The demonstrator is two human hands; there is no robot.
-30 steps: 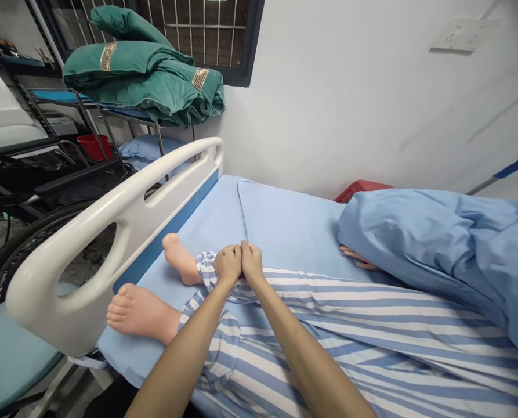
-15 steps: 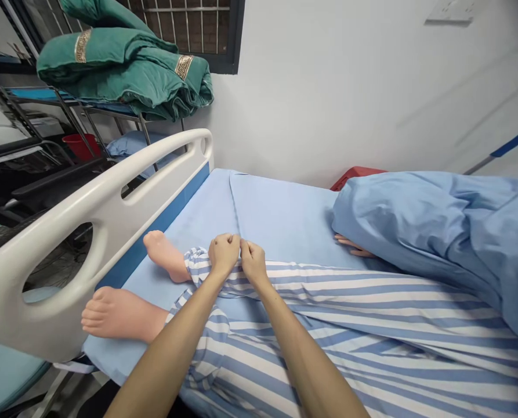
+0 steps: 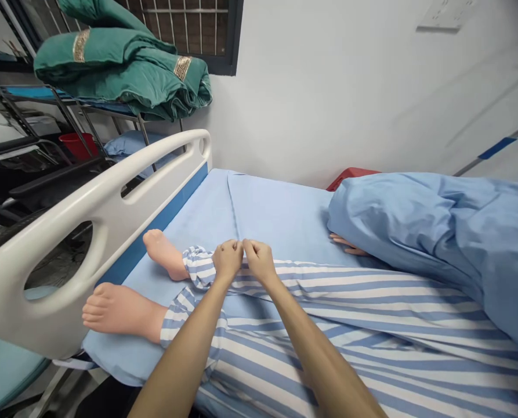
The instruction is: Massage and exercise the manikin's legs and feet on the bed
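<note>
A figure in blue-and-white striped trousers (image 3: 328,302) lies on a bed with a light blue sheet (image 3: 267,209). Two bare feet stick out near the footboard: the far foot (image 3: 163,252) and the near foot (image 3: 119,310). My left hand (image 3: 227,260) and my right hand (image 3: 259,260) are side by side, both closed in a pinch on the striped cloth of the far trouser leg, just above its bunched cuff. A light blue quilt (image 3: 437,232) covers the upper body, with fingers of the figure's hand (image 3: 348,247) peeking out under its edge.
The white plastic footboard (image 3: 93,220) with cut-out handles bounds the bed on the left. Behind it stand a wheelchair (image 3: 32,180), a metal rack with folded green quilts (image 3: 123,64), a red basin (image 3: 78,145) and a blue pillow (image 3: 128,145). A white wall runs along the bed's far side.
The view has shifted left and down. My hands stayed pinched together on the far trouser leg, and the cuffs now sit a little nearer the feet.
</note>
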